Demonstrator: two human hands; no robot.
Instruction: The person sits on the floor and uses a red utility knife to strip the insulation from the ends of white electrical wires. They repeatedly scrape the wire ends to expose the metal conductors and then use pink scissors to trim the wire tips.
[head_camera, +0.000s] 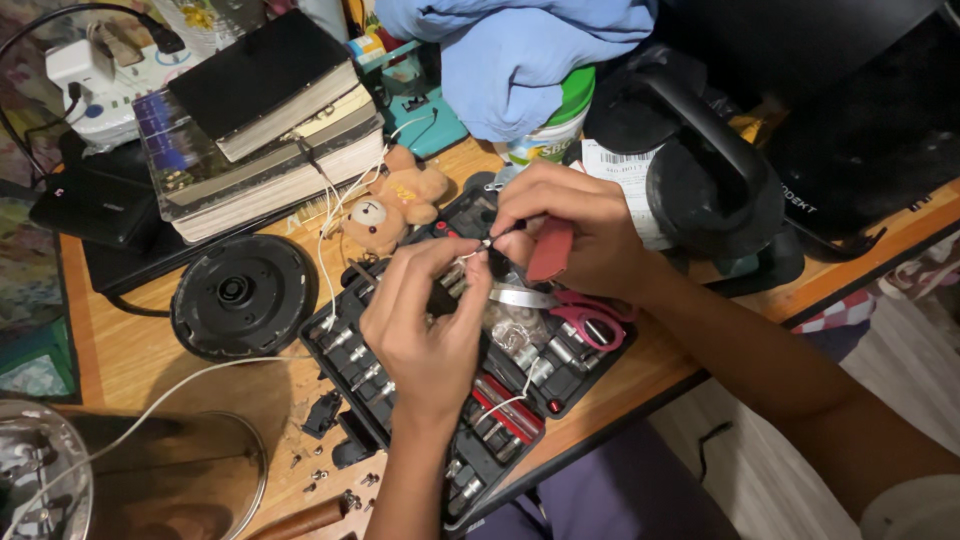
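The tabletop (120, 350) is orange-brown wood with a smooth, slightly worn finish. On it lies a tool case (470, 400) of matt black plastic, filled with shiny metal sockets (355, 345). The scissors (585, 315) have glossy pink plastic handles and bright steel blades. A thin white plastic-coated wire (325, 240) crosses the case. The teddy bear (385, 210) is fuzzy tan cloth. The round black base (243, 295) is dull plastic. Blue cloth (515, 50) lies soft and creased at the far edge.

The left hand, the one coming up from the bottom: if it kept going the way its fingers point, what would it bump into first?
The left hand points up and rightward, so it would likely first meet the right hand, whose fingertips almost touch it at the thin white wire. Depth is hard to judge.
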